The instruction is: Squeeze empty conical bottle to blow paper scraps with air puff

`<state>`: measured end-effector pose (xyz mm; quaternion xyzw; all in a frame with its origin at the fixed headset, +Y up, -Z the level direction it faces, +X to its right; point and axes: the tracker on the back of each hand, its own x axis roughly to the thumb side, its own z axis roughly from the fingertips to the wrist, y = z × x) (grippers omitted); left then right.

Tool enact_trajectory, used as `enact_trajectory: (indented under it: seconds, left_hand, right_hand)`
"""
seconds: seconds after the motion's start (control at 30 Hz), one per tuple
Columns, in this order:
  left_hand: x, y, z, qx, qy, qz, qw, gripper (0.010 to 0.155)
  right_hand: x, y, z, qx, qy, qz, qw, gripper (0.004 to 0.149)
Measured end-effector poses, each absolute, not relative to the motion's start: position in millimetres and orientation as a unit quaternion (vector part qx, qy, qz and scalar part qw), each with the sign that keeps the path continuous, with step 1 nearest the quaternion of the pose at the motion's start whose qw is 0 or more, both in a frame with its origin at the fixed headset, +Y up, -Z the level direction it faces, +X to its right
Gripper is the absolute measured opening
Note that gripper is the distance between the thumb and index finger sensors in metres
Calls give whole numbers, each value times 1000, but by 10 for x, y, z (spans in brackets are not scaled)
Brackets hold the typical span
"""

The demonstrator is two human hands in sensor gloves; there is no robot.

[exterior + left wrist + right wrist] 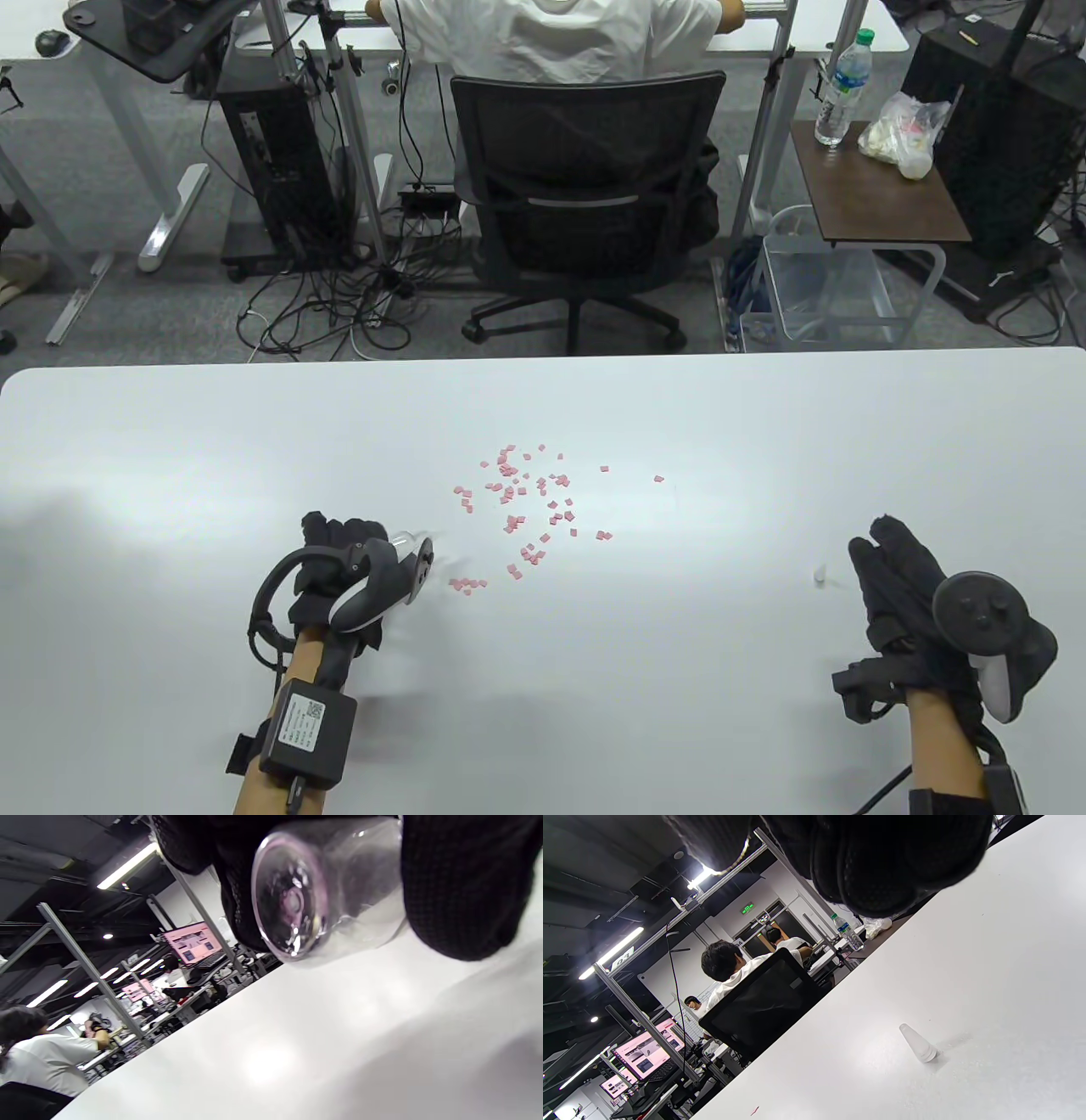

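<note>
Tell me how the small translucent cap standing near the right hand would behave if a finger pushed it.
The cap looks light, thin plastic, so it probably slides or tips easily. Being cone-shaped and standing on its wide end, once toppled it would likely roll in a curve.

The scene is lit evenly from overhead; ceiling strip lights [127,866] are seen in both wrist views. The white table [764,424] is rendered bright, with soft glare patches near its middle and diffuse grey shadows cast near the hands. In the left wrist view the clear bottle [322,887] is caught with small highlights, and the gloved fingers [462,887] are blurred by closeness. Both wrist views are strongly tilted, and straight frame bars are bent slightly near the edges.
</note>
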<state>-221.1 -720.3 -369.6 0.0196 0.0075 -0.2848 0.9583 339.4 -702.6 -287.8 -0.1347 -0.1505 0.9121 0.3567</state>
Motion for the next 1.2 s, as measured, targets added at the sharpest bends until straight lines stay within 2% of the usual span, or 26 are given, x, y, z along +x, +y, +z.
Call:
enact_trajectory:
  seconds: [0.07,0.13,0.2,0.3,0.37,0.63,0.7,0.77,0.97,1.1,1.2]
  left_hand:
    - [-2224,-7176,-3719,9,19,-286,958,65]
    - [-2245,-7167,-3734,6,31,-287,957,62]
    - [-2269,-7175,-3735,-20,36,-285,958,65]
    - [-2274,-7186,-3702,8,23,-279,960,73]
    - [-2274,-7210,-3683,-3,21,-282,959,74]
    - [-2344,-7198,-3564,20,-30,-320,947,72]
    - [-2374,-7172,-3539,19,-35,-319,947,68]
    - [-2385,-7170,-3499,50,-48,-325,943,62]
    - [-2329,-7206,-3477,10,-42,-327,944,71]
    - [-2258,-7210,-3493,30,-50,-318,946,63]
    - [-2232,-7212,-3531,6,-33,-304,952,69]
  right_hand:
    - [3394,-7026,-2878,-134,-151,912,356,62]
    - [3396,-7025,-2878,-134,-152,912,357,62]
    - [3398,-7025,-2879,-135,-151,911,358,62]
    - [3398,-7023,-2878,-135,-151,911,359,62]
    - [3396,-7023,-2878,-135,-151,911,359,62]
    - [3398,-7021,-2876,-134,-152,911,360,62]
    - [3395,-7023,-2877,-134,-151,911,359,62]
    - [3390,-7024,-2878,-133,-151,912,357,62]
    - [3391,-7023,-2877,-132,-152,912,356,62]
    - [3388,-7024,-2874,-132,-152,913,355,62]
    - [3392,-7022,-2871,-132,-153,912,357,62]
